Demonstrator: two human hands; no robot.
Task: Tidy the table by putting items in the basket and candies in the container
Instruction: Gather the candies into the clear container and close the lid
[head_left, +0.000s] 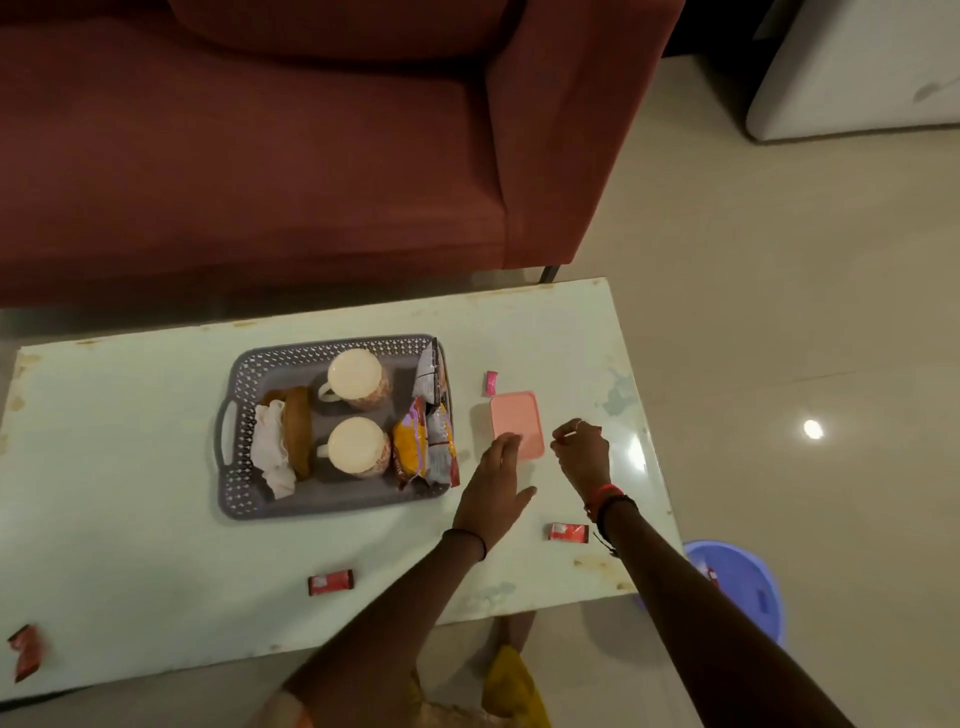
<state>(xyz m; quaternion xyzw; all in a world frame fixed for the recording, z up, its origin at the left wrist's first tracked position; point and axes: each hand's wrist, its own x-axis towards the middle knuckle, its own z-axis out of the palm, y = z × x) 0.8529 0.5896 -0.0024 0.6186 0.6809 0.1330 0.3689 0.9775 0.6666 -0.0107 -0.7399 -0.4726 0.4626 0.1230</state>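
Pink lidded container (517, 423) sits on the pale surface (130, 441), just right of the grey perforated basket (244, 364). Left hand (493, 493) lies flat, palm down, fingers (506, 446) spread loosely with tips touching the container's near-left corner; it holds nothing. Right hand (582, 449) hovers just right of the container, fingers curled narrow in a pinch; something small may be between them, cannot tell what. Candies loose on the surface: a small pink-wrapped one (491, 383) just behind the container, a red-wrapped one (569, 532) near the right wrist, another red one (330, 582) toward the front edge, and a red wrapper (26, 652) at the far left front corner. Basket holds two upturned mugs (356, 378) with pale bases up, a brown round item (298, 431) standing on edge beside white crumpled paper (270, 452), and several snack packets (423, 441) leaning along its right wall. Red and black bands on the right wrist (605, 501), a thin dark band on the left. Dark red sofa (311, 130) behind the surface; blue plastic tub (743, 582) on the floor at the right, partly hidden by the right forearm.
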